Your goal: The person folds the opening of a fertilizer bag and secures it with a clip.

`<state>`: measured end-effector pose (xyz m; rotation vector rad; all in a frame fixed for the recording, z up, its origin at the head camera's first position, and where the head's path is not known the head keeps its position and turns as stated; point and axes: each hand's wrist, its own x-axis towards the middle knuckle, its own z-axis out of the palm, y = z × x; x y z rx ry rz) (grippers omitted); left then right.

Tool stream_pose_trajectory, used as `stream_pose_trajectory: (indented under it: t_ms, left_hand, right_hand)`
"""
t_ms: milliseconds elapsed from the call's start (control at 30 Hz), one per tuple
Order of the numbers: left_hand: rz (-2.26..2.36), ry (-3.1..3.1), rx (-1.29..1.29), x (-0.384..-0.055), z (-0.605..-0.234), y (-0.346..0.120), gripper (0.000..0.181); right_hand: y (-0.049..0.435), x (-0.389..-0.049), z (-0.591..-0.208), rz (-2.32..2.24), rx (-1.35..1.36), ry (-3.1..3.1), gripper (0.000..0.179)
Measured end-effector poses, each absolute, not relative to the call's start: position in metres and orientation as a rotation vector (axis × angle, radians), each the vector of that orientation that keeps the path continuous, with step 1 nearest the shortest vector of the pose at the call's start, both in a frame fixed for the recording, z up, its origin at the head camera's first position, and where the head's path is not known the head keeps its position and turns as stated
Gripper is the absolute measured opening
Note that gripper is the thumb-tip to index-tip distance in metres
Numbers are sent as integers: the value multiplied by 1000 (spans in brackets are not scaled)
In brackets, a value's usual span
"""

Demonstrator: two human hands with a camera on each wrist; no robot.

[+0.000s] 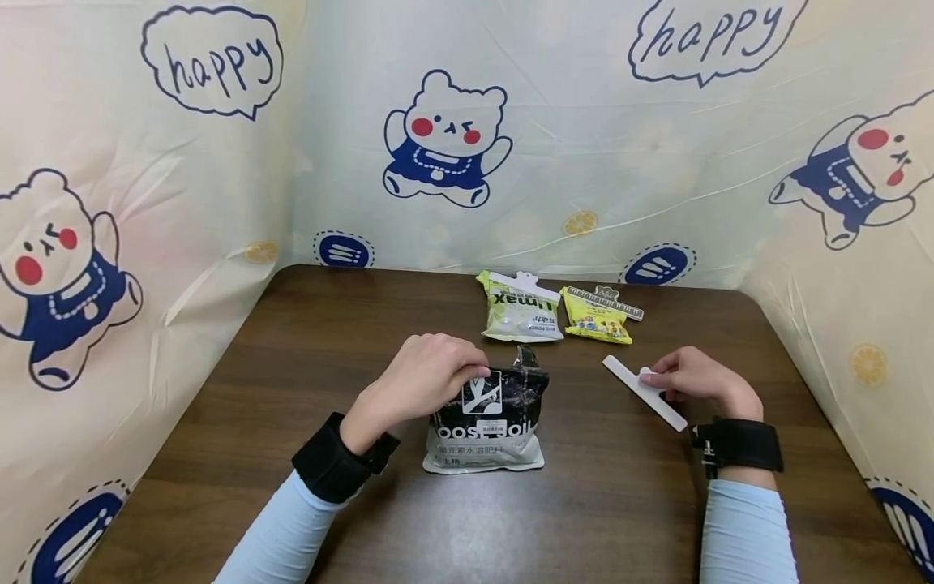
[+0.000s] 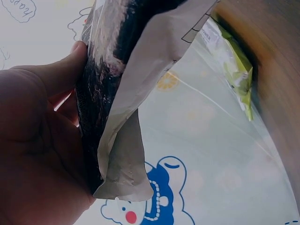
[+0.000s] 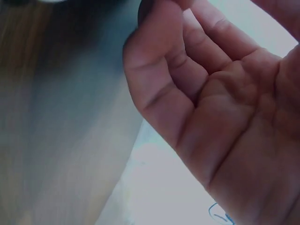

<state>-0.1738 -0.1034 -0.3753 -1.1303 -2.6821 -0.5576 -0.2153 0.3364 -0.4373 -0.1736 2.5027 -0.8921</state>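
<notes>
A black and silver-grey bag (image 1: 503,410) with white lettering stands upright on the table, its top edge crumpled. My left hand (image 1: 426,373) grips the bag's upper left edge between thumb and fingers. In the left wrist view, the bag's side (image 2: 101,93) rises beside the thumb. Over the right part of the table, my right hand (image 1: 696,380) pinches a white bar-shaped bag clip (image 1: 645,393) at its small tab. The right wrist view shows the curled fingers (image 3: 159,79), while their tips run out at the top.
Farther back lie a green and white snack bag (image 1: 521,312) with a white clip along its top and a small yellow packet (image 1: 597,320) with a ruler-marked clip (image 1: 606,303). A printed curtain (image 1: 452,235) surrounds the brown wooden table (image 1: 292,357) on its back and sides.
</notes>
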Motion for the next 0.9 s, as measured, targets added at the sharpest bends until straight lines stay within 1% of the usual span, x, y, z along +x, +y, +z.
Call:
stream_pose_trajectory:
  t_ms: [467,633,800,900]
  left_hand:
    - [-559,-2686,-1127,-174,-376,-103,11]
    - [-556,-2681,-1130,-174,-376,-103,11]
    - [-562,-2684,-1132,-174,-375,-103,11]
    - [-564,-2684,-1135,-174,-375,-103,11]
  right_hand:
    - [303,-221,-434,-930,-352,2489,26]
    - [294,-225,-433,-943,-454,2556,28]
    - [286,-225,-428,-962,-469,2652,33]
    - [282,-225,-426,-988,-476,2697,33]
